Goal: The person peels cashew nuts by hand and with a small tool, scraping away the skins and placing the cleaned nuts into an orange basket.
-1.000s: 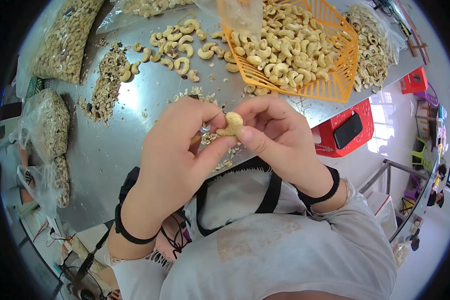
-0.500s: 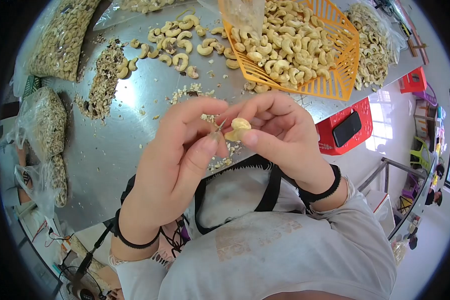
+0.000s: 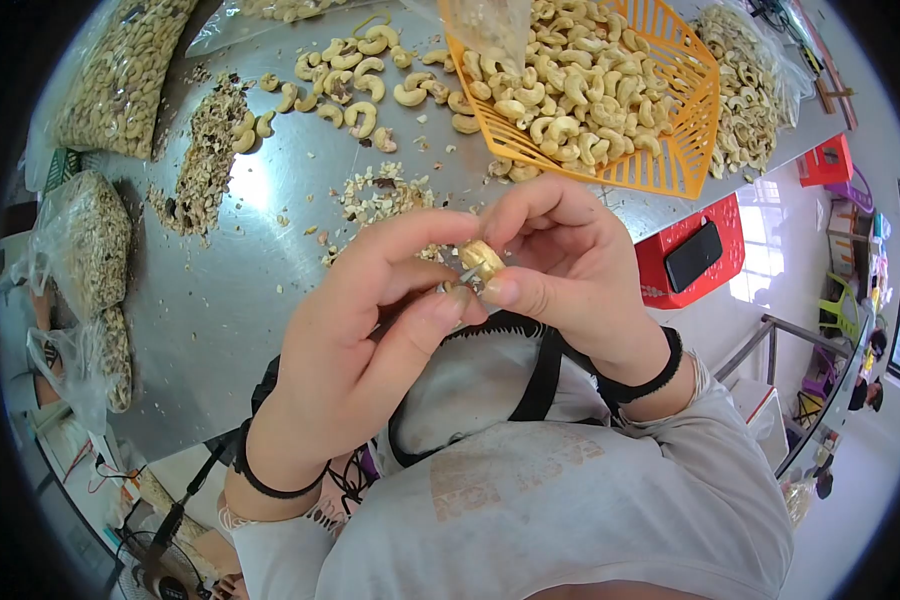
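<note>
Between the thumb and fingers of my right hand (image 3: 575,265) is a pale cashew nut (image 3: 481,257). My left hand (image 3: 380,310) pinches a small pointed metal blade (image 3: 473,273), whose tip lies against the nut; its handle is hidden by the fingers. Both hands meet over the near edge of the metal table (image 3: 220,340). Just beyond them lies a patch of white nut crumbs (image 3: 385,195). Farther off, several loose cashews (image 3: 355,80) are scattered on the table.
An orange basket (image 3: 705,110) full of cashews stands at the back right, beside a bag of cashews (image 3: 740,105). A pile of skins and bits (image 3: 205,160) and filled plastic bags (image 3: 120,75) lie left. A phone (image 3: 693,257) rests on a red stool (image 3: 725,220).
My left hand has moved right and brought the blade against the cashew. The nut has been turned in my right hand's fingers.
</note>
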`<state>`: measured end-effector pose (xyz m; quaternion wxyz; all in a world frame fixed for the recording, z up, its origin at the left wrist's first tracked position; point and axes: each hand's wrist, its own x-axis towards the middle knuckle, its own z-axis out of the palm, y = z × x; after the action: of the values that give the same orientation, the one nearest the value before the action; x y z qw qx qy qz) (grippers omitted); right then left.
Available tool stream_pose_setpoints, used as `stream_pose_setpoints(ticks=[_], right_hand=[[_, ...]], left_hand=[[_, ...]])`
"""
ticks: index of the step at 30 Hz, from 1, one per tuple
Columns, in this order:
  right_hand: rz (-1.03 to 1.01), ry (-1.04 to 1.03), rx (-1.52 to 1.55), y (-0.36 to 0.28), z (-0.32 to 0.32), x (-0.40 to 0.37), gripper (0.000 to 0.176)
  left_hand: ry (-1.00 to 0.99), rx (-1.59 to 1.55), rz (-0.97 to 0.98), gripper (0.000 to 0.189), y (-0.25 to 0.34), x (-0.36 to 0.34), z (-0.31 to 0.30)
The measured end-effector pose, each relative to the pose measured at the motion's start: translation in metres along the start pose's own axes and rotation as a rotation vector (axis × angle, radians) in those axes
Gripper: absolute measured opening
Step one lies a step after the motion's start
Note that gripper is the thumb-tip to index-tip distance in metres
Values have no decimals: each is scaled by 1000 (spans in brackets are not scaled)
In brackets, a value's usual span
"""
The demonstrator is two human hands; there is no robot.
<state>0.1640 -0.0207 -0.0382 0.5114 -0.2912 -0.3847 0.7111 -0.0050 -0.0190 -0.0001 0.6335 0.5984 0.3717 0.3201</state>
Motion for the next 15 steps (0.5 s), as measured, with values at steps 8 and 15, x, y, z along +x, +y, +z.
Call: stream_pose_setpoints(ticks=[8,15], right_hand=[[-136,24,-136,2,2,1,21],[-421,-25,-663,3,-2,5,17]], left_hand=[[99,72,-38,23,-2,1,-1],[148,-251,-166,15,-8,6,0]])
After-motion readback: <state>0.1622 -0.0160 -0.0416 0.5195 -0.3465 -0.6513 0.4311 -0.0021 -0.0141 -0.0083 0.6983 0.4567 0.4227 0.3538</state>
